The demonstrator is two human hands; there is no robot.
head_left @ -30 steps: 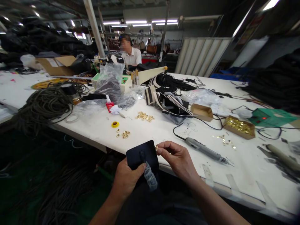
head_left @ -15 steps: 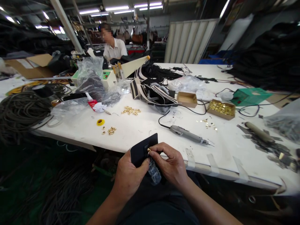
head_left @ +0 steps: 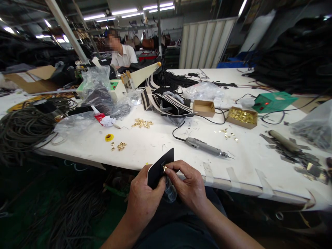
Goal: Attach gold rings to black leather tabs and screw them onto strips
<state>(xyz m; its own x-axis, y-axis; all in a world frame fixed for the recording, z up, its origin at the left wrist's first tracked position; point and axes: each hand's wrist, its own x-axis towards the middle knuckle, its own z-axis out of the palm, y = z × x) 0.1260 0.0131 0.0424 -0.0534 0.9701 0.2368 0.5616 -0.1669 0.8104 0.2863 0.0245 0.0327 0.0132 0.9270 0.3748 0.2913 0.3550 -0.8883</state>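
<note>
My left hand [head_left: 146, 190] is closed on a stiff black panel [head_left: 158, 169], its thumb across the near face. The panel is tilted upright just off the table's front edge. Between the thumb and forefinger of my right hand [head_left: 188, 181] is a small gold-coloured metal fitting [head_left: 164, 168], pressed against the panel's face. Clear plastic wrap [head_left: 169, 191] hangs beneath, between my hands. Two small piles of gold fittings lie on the table beyond, one nearer [head_left: 121, 146] and one farther [head_left: 142, 123]. A grey electric screwdriver [head_left: 204, 147] lies to the right of them.
On the white table [head_left: 145, 148] are a yellow tape roll [head_left: 109, 137], a red glue tube [head_left: 99, 117], a striped bag piece [head_left: 171, 105] and a box of gold pieces [head_left: 242, 117]. A green power box [head_left: 275, 102] stands behind. Across the table sits a person in a white shirt [head_left: 126, 55].
The black panel has turned more edge-on in my left hand. My right hand keeps its pinch on the gold fitting at the panel. The view has shifted slightly right.
</note>
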